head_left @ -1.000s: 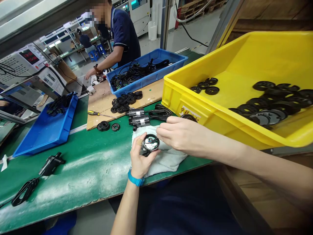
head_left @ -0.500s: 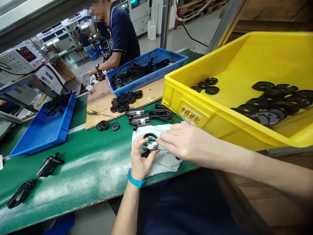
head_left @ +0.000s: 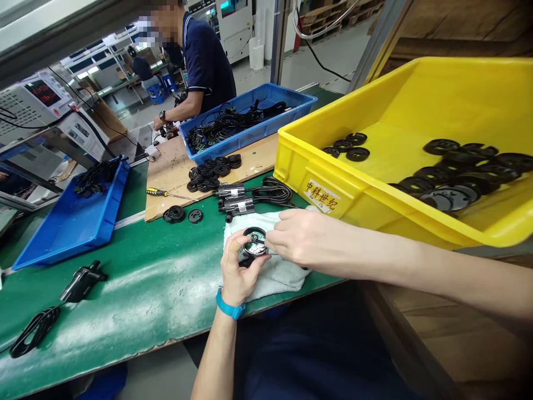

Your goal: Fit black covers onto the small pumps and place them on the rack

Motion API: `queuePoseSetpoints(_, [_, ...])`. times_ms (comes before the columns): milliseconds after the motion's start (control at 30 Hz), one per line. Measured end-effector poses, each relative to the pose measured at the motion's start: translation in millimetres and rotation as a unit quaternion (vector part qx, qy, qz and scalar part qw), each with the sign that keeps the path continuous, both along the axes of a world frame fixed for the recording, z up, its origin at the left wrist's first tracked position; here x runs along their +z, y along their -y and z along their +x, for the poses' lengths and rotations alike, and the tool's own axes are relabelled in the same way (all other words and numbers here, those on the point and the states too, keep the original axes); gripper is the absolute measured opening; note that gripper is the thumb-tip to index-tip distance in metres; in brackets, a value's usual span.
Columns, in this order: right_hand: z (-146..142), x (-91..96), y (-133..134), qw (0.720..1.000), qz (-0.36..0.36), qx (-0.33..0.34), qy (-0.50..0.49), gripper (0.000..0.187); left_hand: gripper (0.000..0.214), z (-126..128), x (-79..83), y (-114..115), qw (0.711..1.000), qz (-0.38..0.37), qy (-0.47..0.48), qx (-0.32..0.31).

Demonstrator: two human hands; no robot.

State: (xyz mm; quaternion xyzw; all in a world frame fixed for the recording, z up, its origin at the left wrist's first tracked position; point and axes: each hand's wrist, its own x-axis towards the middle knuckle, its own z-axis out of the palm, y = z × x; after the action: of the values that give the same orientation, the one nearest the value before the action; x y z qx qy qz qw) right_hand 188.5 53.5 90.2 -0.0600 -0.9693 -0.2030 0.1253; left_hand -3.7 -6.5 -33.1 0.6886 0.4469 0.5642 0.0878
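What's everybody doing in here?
A person sits at a green bench. Their left hand, wearing a blue wristband, holds a round black part with a shiny inside above a white cloth. Their right hand has its fingers at its rim. Black discs lie in a yellow crate. Farther along, a co-worker stands beside a blue tray of black cables.

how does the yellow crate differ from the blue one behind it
The yellow crate looks larger and sits nearer than the blue crate. The yellow crate holds black discs, while the blue crate holds tangled black cables. The yellow crate bears a printed label; none shows on the blue crate, which sits on a cardboard sheet. Both are open-topped plastic crates.
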Motion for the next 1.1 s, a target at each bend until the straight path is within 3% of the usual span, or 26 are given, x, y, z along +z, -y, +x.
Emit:
queuePoseSetpoints(500, [-7.0,24.4,-13.2,0.997,-0.063,-0.031,0.040,0.023,0.047,-2.6,-2.7,-1.0,1.000,-0.006,-0.025,-0.013])
queuePoseSetpoints(833, [-26.2,27.8,-16.7,0.992,-0.023,-0.058,0.113,0.026,0.040,-2.2,1.0,-1.1,0.999,-0.008,-0.051,-0.013])
queuePoseSetpoints(1100, [-25.6,24.3,-11.6,0.988,-0.013,-0.067,0.136,0.026,0.030,-2.9,4.7,-0.6,0.999,-0.021,-0.046,-0.005])
